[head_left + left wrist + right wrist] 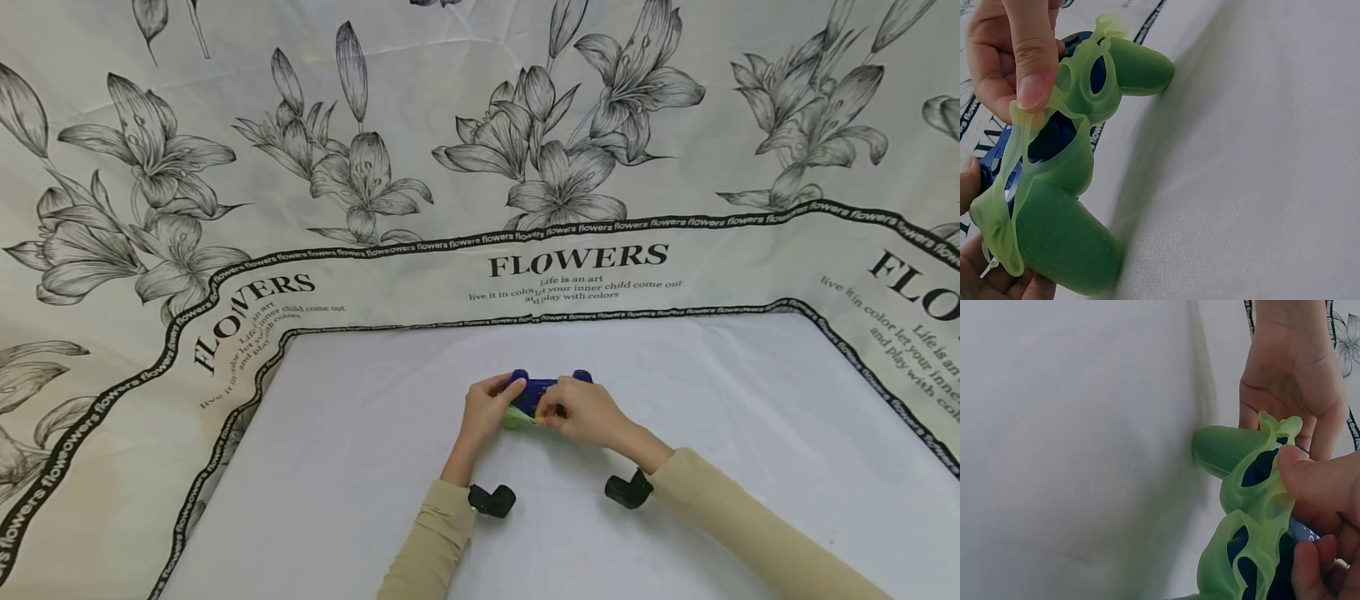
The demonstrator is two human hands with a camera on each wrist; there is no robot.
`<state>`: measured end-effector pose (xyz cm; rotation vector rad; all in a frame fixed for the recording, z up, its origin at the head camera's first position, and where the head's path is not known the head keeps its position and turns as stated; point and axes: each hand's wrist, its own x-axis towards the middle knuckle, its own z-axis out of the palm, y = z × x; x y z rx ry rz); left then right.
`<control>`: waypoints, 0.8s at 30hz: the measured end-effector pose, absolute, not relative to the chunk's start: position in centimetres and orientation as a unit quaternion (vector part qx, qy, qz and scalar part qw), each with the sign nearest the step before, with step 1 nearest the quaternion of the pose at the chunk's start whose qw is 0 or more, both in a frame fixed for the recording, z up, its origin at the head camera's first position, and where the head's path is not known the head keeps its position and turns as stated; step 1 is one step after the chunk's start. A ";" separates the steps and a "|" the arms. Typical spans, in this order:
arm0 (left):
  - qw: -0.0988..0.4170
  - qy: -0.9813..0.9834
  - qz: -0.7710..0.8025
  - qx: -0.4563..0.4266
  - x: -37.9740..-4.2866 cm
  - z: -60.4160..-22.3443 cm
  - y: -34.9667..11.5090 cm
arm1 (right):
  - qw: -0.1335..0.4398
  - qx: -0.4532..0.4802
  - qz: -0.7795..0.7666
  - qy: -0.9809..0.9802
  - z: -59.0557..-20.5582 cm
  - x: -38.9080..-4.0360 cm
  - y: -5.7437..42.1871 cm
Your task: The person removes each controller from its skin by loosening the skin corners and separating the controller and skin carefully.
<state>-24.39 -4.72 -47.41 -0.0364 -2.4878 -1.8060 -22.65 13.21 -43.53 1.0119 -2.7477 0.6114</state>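
Observation:
A dark blue game controller (534, 395) is held by both hands over the white table. A soft, light green silicone cover (1054, 231) wraps its grips, while loose, folded edges and openings leave blue parts showing in both wrist views. My left hand (483, 408) grips the controller's left end, thumb on top; in the left wrist view its fingers (997, 278) curl under that end. Between thumb and fingers, my right hand (588, 412) pinches the cover's stretched edge near the middle. The right wrist view shows the right thumb (1313, 478) pressing on the cover (1260, 509).
White cloth covers the table (360, 467). Behind it hangs a white curtain (420, 283) with black flower prints and lettering. Black wrist-worn cameras sit at the left wrist (492, 500) and right wrist (628, 490).

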 end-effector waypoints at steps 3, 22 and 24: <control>0.033 -0.810 -0.585 -0.011 -24.3 -47.4 -4.6 | 0.091 0.343 0.184 -0.917 -43.6 -22.3 13.2; 0.022 -0.806 -0.591 -0.015 -23.8 -47.0 -5.1 | 0.163 0.389 0.103 -0.901 -44.3 -20.7 12.3; 0.018 -0.806 -0.591 -0.016 -23.7 -47.0 -5.1 | 0.176 0.387 0.094 -0.900 -44.5 -20.5 12.3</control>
